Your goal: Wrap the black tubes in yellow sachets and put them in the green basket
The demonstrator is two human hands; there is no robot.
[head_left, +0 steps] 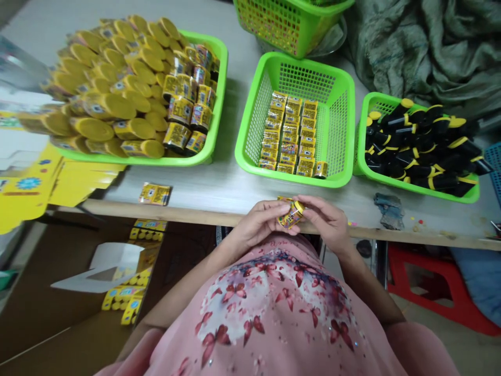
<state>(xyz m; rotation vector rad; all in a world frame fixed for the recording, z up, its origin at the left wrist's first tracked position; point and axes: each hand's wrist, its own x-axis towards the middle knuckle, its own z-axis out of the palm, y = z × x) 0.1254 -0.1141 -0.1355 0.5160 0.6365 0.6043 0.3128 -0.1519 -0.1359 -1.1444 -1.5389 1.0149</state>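
Observation:
At the table's front edge my left hand (263, 223) has its fingers closed round a small jar (290, 215) with a yellow printed label. My right hand (327, 218) pinches the jar near its yellow cap. Another bit of yellow print shows behind my left fingers; whether it belongs to the same jar I cannot tell. Beyond my hands, a green basket (246, 137) holds rows of small yellow packs (288, 137) and a single jar (320, 169) in its near right part. Off to the left, a small yellow pack (155, 194) lies by itself on the table.
A green basket (221, 99) at left is heaped with yellow-capped jars. The right basket (475, 190) carries black, yellow-rimmed pieces. Another green basket (270, 23) stands behind. A grey rag (388, 211), printed yellow cards (35, 185), an open carton (43, 308) and a red stool (465, 300) surround me.

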